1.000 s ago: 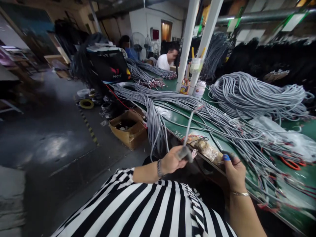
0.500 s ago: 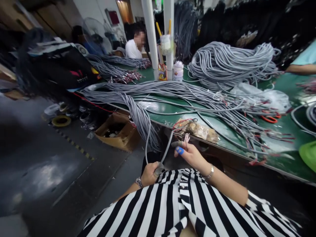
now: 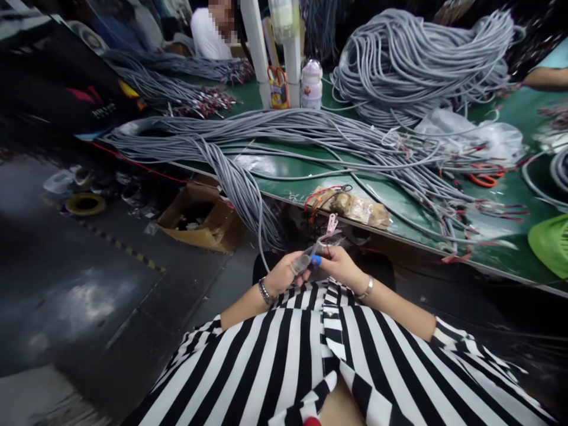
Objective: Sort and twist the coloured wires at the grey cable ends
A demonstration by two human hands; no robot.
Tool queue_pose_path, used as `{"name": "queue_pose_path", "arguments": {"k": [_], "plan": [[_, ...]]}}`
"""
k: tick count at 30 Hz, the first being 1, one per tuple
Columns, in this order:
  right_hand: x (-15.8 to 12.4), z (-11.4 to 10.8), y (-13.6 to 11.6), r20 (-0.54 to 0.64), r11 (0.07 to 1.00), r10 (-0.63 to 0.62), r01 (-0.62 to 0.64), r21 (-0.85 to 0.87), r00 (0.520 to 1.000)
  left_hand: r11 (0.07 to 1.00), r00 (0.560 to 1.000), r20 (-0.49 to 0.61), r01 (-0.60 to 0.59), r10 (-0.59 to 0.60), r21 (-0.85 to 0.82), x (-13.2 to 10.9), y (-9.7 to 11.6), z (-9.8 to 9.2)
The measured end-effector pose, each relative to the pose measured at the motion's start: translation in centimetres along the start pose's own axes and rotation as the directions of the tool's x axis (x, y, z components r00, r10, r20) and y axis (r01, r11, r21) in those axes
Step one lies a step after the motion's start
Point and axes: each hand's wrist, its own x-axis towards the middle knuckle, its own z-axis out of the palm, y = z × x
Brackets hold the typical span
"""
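My left hand point(image 3: 287, 272) is closed around a grey cable point(image 3: 262, 251) near its end, with a grey covering on the thumb. The cable hangs down from a thick bundle of grey cables point(image 3: 235, 177) draped over the table's edge. Right beside it, my right hand point(image 3: 341, 265) has its fingers pinched together at the cable's end, blue tape around one finger. From that hand a small pink piece with holes point(image 3: 332, 223) sticks up; its kind is not clear. The fingers hide the exact grip and the cable tip.
A taped cardboard piece point(image 3: 359, 208) with thin wires lies at the edge of the green table point(image 3: 284, 186). Behind are a large cable coil point(image 3: 421, 65), a bottle point(image 3: 311, 86) and orange-handled scissors point(image 3: 277, 76). An open carton point(image 3: 208, 228) stands on the floor.
My hands have come together: the left moved up and right with the cable, the right down toward it. The cable's end, with its red wire, has come off the table edge. The view has tilted downward.
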Motion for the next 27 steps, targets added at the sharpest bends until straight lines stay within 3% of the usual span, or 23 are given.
{"name": "queue_pose_path", "arguments": {"k": [6,11,14,17,19,21,23,27], "plan": [[-2.7,-2.2,1.7,-0.163,0.967,0.128,-0.087,0.238,0.978,0.968,0.993,-0.037,-0.1,0.111,0.229,0.4,0.0,1.4],[-3.9,-3.1,1.7,-0.259,0.938,0.169,-0.074,0.34,0.951,0.992,0.999,-0.05,-0.002,0.008,0.123,0.9,0.3,1.9],[-3.9,-3.1,1.7,-0.283,0.954,0.16,-0.074,0.291,0.946,0.992,0.995,-0.084,-0.038,0.048,0.116,1.6,0.6,2.5],[-4.1,-3.7,1.7,-0.344,0.985,0.094,-0.038,0.167,0.934,0.962,0.981,-0.15,-0.08,0.122,0.259,1.9,1.1,2.6],[-4.5,-4.4,1.4,-0.46,0.999,-0.013,0.03,0.03,0.888,0.897,0.967,-0.168,-0.105,0.193,0.429,1.8,1.6,2.4],[-5.1,-5.2,0.6,-0.54,0.981,-0.17,0.09,-0.171,0.824,0.766,0.953,-0.121,-0.145,0.279,0.627,1.6,2.0,2.1],[-5.5,-5.6,-0.5,-0.486,0.908,-0.319,0.117,-0.401,0.814,0.601,0.94,-0.046,-0.177,0.337,0.779,1.3,2.4,1.9],[-5.3,-4.8,-1.6,-0.22,0.718,-0.378,0.135,-0.683,0.899,0.391,0.932,0.025,-0.177,0.362,0.903,0.9,2.9,2.4]]}}
